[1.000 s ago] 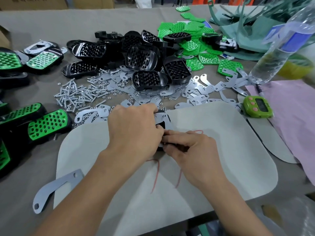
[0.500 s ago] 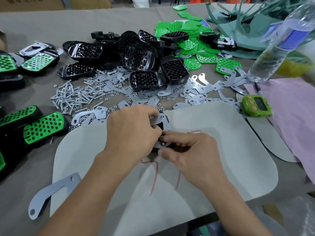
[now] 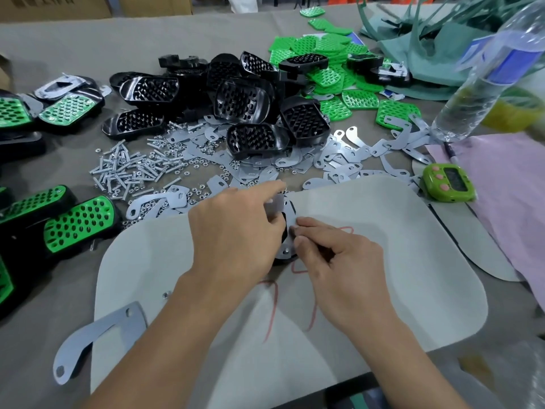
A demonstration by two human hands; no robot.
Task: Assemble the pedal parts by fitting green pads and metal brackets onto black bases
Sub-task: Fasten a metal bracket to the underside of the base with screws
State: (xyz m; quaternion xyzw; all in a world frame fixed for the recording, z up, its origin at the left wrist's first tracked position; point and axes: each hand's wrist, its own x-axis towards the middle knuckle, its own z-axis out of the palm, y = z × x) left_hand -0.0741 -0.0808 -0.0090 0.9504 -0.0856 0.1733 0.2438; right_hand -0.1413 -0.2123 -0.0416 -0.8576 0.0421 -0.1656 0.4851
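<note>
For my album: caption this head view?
Left hand and right hand fit a metal bracket onto a black base on a white mat.

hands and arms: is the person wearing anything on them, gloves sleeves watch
No gloves: the left hand and right hand are bare, with no rings in sight. The forearms are bare too, right down to the bottom edge of the picture, so no sleeve, watch or wristband shows.
</note>
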